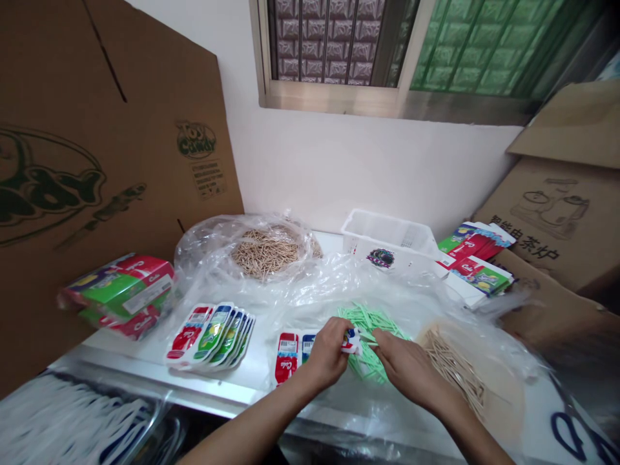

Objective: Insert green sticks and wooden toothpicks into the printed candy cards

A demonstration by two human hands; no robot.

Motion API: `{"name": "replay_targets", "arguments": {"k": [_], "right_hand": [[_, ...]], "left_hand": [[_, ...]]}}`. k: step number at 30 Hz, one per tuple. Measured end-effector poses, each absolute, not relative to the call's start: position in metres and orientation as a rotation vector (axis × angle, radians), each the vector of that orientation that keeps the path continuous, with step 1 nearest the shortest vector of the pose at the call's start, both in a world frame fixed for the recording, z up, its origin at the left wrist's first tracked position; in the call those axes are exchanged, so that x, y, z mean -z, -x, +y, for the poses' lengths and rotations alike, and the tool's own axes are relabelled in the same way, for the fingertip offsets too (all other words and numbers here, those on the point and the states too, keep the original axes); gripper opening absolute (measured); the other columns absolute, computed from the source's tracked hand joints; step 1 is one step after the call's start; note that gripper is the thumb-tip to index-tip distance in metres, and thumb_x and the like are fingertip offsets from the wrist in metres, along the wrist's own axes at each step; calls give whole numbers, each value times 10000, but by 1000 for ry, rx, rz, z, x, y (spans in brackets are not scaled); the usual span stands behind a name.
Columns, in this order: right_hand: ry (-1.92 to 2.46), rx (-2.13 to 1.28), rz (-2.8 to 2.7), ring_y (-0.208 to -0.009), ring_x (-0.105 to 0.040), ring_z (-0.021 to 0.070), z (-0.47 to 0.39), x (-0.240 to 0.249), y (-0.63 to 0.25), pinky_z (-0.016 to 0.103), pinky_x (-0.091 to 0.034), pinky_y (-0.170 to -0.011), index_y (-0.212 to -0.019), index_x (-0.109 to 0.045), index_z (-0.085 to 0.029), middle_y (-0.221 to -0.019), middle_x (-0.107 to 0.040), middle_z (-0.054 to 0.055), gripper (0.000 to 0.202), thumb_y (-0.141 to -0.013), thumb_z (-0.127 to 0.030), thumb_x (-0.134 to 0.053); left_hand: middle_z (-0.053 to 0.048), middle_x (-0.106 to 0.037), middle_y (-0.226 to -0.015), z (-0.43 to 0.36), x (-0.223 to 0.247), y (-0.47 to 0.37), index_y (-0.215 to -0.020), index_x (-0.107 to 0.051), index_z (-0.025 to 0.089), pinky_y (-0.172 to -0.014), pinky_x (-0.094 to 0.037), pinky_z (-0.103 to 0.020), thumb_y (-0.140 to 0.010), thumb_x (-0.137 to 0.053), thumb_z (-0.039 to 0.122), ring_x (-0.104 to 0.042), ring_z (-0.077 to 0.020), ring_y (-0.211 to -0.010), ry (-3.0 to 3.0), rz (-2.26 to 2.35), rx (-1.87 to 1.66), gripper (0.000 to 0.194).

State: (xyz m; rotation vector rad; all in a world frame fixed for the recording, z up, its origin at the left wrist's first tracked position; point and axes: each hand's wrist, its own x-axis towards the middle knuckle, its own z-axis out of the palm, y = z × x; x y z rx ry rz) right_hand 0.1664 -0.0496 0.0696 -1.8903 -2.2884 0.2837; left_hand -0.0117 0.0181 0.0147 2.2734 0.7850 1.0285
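My left hand point(330, 352) is closed around a small printed packet point(351, 340), whose white end sticks out to the right. My right hand point(398, 356) pinches light green sticks at the packet's open-looking end. Beneath and behind both hands lies a loose pile of green sticks point(372, 318) on clear plastic. Just left of my left hand, a red cola packet point(287, 359) and a blue one lie flat. Farther left, several red, green and blue packets point(213, 332) overlap in a fanned row. Right of my right hand, brown sticks point(455, 368) rest in a shallow round container.
A plastic bag of brown sticks point(266, 250) and a white basket point(390, 239) stand at the back. Printed cards point(477, 258) lie back right, wrapped packs point(128, 290) at left. Scissors point(568, 436) are front right. Large cardboard boxes point(145, 129) flank the table.
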Motion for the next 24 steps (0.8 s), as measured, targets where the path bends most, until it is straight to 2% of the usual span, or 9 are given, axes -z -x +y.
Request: {"name": "replay_targets", "arguments": {"k": [6, 14, 16, 18, 21, 22, 24], "right_hand": [[1833, -533, -2258, -740, -614, 215, -47, -73, -169, 265, -330, -588, -863, -464, -229, -795, -646, 38, 273, -943, -381, -251], [1913, -631, -2415, -800, -627, 238, -43, -80, -171, 279, -341, -620, -918, -515, -190, -851, -671, 94, 292, -928, -380, -294], [1923, -686, -2458, -828, -626, 248, -39, -82, -173, 286, -349, -638, -945, -522, -171, -878, -673, 119, 287, -919, -367, -315], [1912, -760, -2503, -839, -623, 262, -34, -82, -174, 295, -354, -641, -1005, -518, -147, -909, -669, 148, 280, -901, -341, -344], [1872, -856, -2538, -821, -618, 271, -24, -83, -177, 305, -360, -636, -1105, -492, -113, -917, -665, 171, 315, -848, -269, -397], [1858, -882, -2540, -805, -617, 267, -21, -83, -177, 305, -362, -635, -1110, -496, -109, -905, -667, 167, 330, -820, -247, -421], [1831, -934, -2531, -780, -613, 252, -15, -85, -178, 302, -369, -637, -1074, -528, -119, -881, -669, 143, 330, -769, -223, -457]], "left_hand": [[-88, -571, -963, 17, -15, 13, -982, -481, 183, -791, -430, -335, -625, -430, 9, -513, -217, -914, -2298, 754, -1044, 400], [-99, -581, -935, 14, -16, 13, -956, -486, 157, -764, -438, -340, -593, -441, 13, -510, -223, -890, -2405, 745, -1000, 394], [-101, -584, -954, 13, -18, 12, -951, -488, 154, -808, -427, -362, -559, -445, 10, -508, -227, -910, -2468, 760, -943, 419], [-98, -586, -985, 11, -22, 12, -952, -491, 157, -927, -360, -425, -535, -450, 14, -503, -232, -951, -2551, 773, -864, 443], [-87, -588, -1006, 8, -28, 12, -959, -496, 165, -1049, -171, -512, -529, -459, 27, -497, -238, -993, -2668, 763, -735, 453], [-80, -590, -997, 7, -30, 11, -957, -499, 168, -1056, -147, -516, -529, -459, 29, -500, -235, -988, -2679, 758, -704, 452], [-66, -595, -959, 6, -30, 11, -953, -504, 174, -1042, -193, -494, -545, -459, 33, -511, -223, -950, -2635, 764, -700, 434]]}}
